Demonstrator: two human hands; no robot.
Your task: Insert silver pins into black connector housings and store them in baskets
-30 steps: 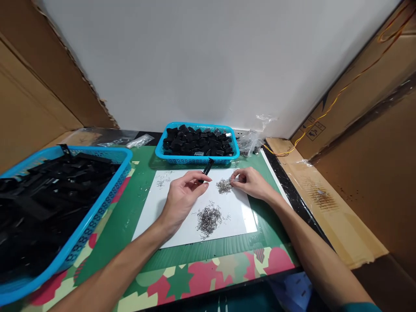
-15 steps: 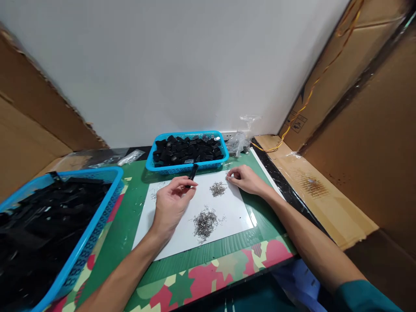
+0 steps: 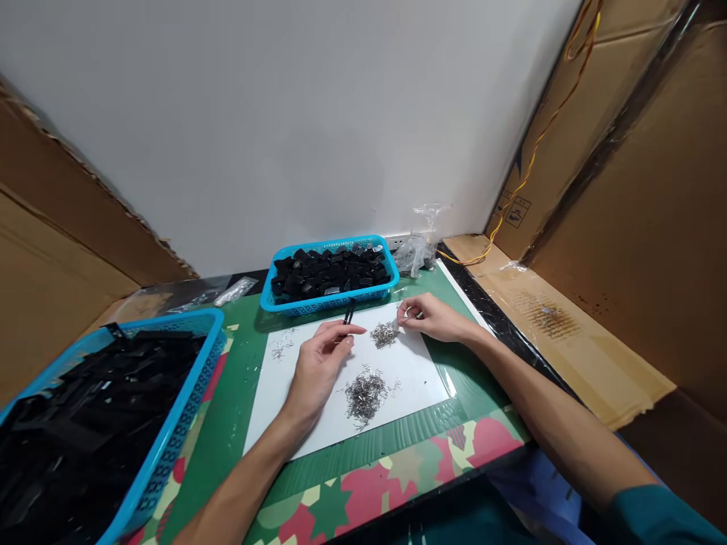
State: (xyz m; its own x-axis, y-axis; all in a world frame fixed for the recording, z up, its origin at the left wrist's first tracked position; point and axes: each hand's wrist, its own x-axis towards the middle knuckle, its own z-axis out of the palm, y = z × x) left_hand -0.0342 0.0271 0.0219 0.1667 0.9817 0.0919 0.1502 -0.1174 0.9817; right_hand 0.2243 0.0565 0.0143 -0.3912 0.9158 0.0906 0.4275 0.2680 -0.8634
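Note:
My left hand [image 3: 321, 363] pinches a small black strip-shaped part [image 3: 348, 311] between thumb and fingers, its far end pointing toward the basket behind. My right hand [image 3: 425, 316] is closed in a pinch at the right of the white sheet [image 3: 318, 431]; whatever lies between its fingertips is too small to name. Just left of those fingertips is a small pile of tiny metal pieces [image 3: 384, 334]. A larger pile of bent metal pieces [image 3: 365, 395] lies nearer me, and a thin scatter of metal pieces [image 3: 281, 345] is at the sheet's left.
A blue basket [image 3: 329, 304] of small black blocks stands at the back. Another blue basket [image 3: 213, 333], filled with long black parts, is on the left. Clear plastic bags [image 3: 414, 253] lie by the wall. Cardboard [image 3: 625, 182] walls both sides; a yellow cable [image 3: 534, 155] hangs right.
The view has shifted slightly. My left hand has moved a little right with the black part, which sits lower in its fingers. My right hand stays pinched beside the small pile.

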